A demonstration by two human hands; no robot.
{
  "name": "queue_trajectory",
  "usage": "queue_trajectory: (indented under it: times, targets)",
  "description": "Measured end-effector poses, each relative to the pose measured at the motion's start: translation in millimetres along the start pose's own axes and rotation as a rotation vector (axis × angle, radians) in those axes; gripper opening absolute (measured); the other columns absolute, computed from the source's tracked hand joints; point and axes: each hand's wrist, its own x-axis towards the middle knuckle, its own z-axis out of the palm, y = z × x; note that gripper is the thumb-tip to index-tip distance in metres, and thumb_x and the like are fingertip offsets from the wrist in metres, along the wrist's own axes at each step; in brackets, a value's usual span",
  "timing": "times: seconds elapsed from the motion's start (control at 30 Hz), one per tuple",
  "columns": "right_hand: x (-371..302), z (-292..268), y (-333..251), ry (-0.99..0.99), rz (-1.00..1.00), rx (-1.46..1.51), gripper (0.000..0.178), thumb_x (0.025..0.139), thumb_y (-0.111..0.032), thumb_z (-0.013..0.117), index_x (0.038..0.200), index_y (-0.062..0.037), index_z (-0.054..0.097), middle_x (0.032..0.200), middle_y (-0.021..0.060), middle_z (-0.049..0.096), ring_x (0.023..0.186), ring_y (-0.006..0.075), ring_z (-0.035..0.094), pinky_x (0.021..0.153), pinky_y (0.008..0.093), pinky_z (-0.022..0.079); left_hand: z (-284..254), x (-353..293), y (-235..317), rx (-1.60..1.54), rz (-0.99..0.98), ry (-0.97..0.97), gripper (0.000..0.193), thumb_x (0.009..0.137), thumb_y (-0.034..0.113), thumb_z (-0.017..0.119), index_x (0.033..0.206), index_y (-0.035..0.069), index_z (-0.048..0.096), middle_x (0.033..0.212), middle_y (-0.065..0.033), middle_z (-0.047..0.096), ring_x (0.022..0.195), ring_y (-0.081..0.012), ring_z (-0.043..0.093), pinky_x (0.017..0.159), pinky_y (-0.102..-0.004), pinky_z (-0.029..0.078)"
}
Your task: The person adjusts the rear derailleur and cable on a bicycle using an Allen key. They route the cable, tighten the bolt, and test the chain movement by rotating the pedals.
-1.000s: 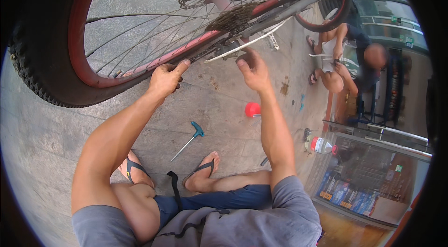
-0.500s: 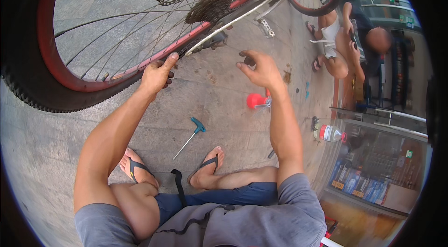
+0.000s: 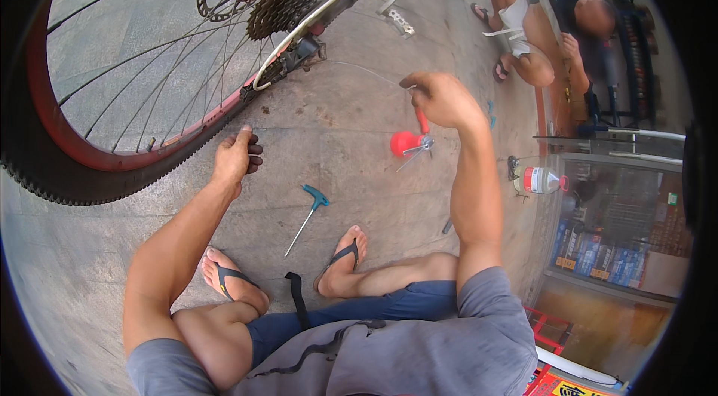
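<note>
A bicycle's rear wheel, with a black knobby tyre [image 3: 97, 188] and red rim, fills the upper left. Beside its cassette [image 3: 284, 1] hangs the rear derailleur [image 3: 301, 53]. From there a thin cable [image 3: 364, 68] runs right to my right hand [image 3: 449, 100], whose thumb and fingers are pinched on its end. My left hand [image 3: 233, 159] is just below the tyre, apart from it, with loosely curled, darkened fingers and nothing visible in them. A teal T-handle hex key [image 3: 315, 196] lies on the paving between my feet.
A red squeeze bottle [image 3: 404, 144] with a metal piece is under my right hand. A clear plastic bottle [image 3: 540, 180] stands by the glass cabinet [image 3: 606, 220] at right. Another person [image 3: 591, 18] sits at the upper right. The bicycle pedal [image 3: 400, 22] juts out at the top.
My left hand has come down off the tyre's edge. The right hand has moved slightly right, and the cable now shows stretched from the derailleur. The whole view has shifted, carrying the bicycle up-left.
</note>
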Motion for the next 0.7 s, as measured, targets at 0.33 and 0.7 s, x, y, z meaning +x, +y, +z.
queue_trajectory:
  times: [0.33,0.7]
  targets:
    - [-12,129,28,-0.270,0.046,0.521,0.036,0.083,-0.014,0.051,0.115,-0.0006,0.060,0.093,0.0153,0.068,0.086,0.0263,0.064,0.085,0.0359,0.048,60,-17,16,0.283,0.071,-0.355,0.040,0.090,0.029,0.060,0.116,-0.001,0.056,0.094,-0.0066,0.063,0.071,-0.0123,0.057,0.062,-0.0266,0.046]
    - [28,85,48,0.530,0.071,0.262,0.060,0.083,-0.027,0.064,0.133,-0.0025,0.045,0.132,0.0210,0.047,0.125,0.0376,0.041,0.105,0.0421,0.034,74,-4,22,0.386,0.051,-0.340,0.036,0.092,0.025,0.058,0.117,-0.001,0.055,0.100,-0.0087,0.064,0.076,-0.0150,0.061,0.065,-0.0277,0.048]
